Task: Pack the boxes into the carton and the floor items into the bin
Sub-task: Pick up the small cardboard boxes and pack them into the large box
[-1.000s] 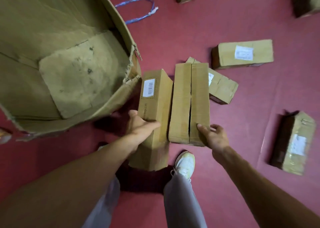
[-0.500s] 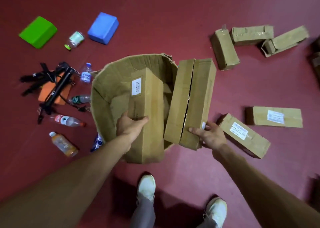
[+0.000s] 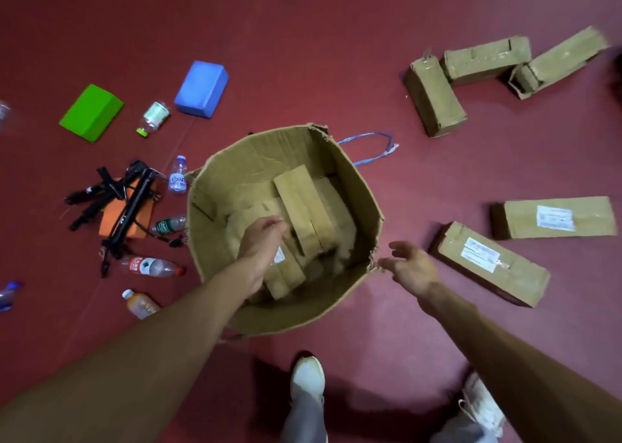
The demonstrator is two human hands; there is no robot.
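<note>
Five boxes [image 3: 434, 96] on floor | carton [image 3: 365, 207] holds several | six bottles [image 3: 153, 267]

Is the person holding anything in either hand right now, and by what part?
Nothing. The left hand hangs open inside the carton above the boxes; the right hand is open outside its rim.

Red floor [image 3: 303, 55] – white shoes [image 3: 307, 380]

A red floor [image 3: 303, 55] carries an open carton [image 3: 365, 190], with five boxes [image 3: 434, 99] to its right. Left lie bottles [image 3: 151, 266], green [image 3: 91, 113] and blue [image 3: 202, 89] blocks and a tripod [image 3: 128, 207].
</note>
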